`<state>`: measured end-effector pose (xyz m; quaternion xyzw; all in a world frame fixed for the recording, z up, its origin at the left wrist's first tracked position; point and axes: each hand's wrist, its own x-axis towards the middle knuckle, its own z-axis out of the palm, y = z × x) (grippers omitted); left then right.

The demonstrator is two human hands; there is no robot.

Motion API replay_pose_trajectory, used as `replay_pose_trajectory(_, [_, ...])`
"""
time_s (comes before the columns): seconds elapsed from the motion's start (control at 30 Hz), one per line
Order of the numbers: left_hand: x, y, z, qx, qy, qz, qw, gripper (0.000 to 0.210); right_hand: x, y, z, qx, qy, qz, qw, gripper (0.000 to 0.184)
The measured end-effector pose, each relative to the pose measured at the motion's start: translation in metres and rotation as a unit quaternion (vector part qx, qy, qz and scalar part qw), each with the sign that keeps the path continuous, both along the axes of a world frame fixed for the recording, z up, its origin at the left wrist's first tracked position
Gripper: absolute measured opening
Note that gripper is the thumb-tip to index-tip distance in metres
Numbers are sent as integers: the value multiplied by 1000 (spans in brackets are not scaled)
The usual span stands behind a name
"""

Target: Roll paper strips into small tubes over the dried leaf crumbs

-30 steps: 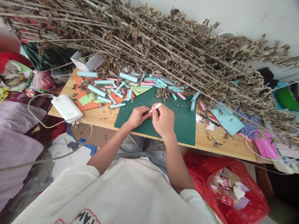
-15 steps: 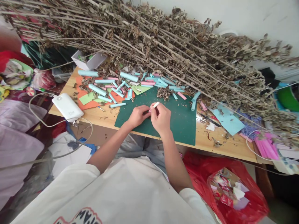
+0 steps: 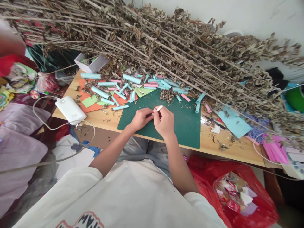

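Note:
Above the green cutting mat [image 3: 182,126], my two hands meet with their fingertips nearly touching. My right hand [image 3: 164,122] is closed, and a short white pen-like stick [image 3: 160,108] sticks out above its thumb and forefinger. My left hand [image 3: 142,118] is closed in a pinch on a small pink piece [image 3: 152,113], mostly hidden by the fingers. Beyond the hands lie several rolled blue paper tubes [image 3: 131,78] and a few pink paper rolls [image 3: 185,97]. A heap of crumbled dry leaves [image 3: 167,95] sits on the mat's far edge.
Long dried stalks [image 3: 142,34] stretch across the back of the wooden table [image 3: 110,119]. A white power bank [image 3: 70,109] with a cable is on the left. At right are a blue paper sheet [image 3: 234,120] and a black pen [image 3: 215,122]. Below hangs a red plastic bag [image 3: 204,174].
The whole view has shifted slightly, with the table's things a little farther right. Both hands keep nearly the same pose and hold.

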<state>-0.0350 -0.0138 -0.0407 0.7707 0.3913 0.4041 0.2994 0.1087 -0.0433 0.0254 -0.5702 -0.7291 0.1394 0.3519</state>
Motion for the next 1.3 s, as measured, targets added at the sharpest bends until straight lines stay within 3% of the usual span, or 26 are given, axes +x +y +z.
replay_pose_trajectory(0.3, [0, 1, 0, -18, -2, -2, 1000, 28, 3, 2, 6, 5, -14, -1, 1000, 24])
replay_pose_trajectory(0.6, [0, 1, 1, -11, -2, -10, 1000, 28, 1, 1, -10, 26, 22, -4, 999, 25])
replay_pose_trajectory(0.87, [0, 1, 0, -17, -4, 0, 1000, 31, 0, 0, 5, 12, 49, -9, 999, 27])
replay_pose_trajectory(1.17, [-1, 1, 0, -4, 4, -8, 1000, 33, 1, 3, -5, -1, 7, 18, 1000, 26])
replay_pose_trajectory(1.3, [-1, 1, 0, -6, 1, -12, 1000, 31, 4, 2, 0, -2, 7, 7, 1000, 26])
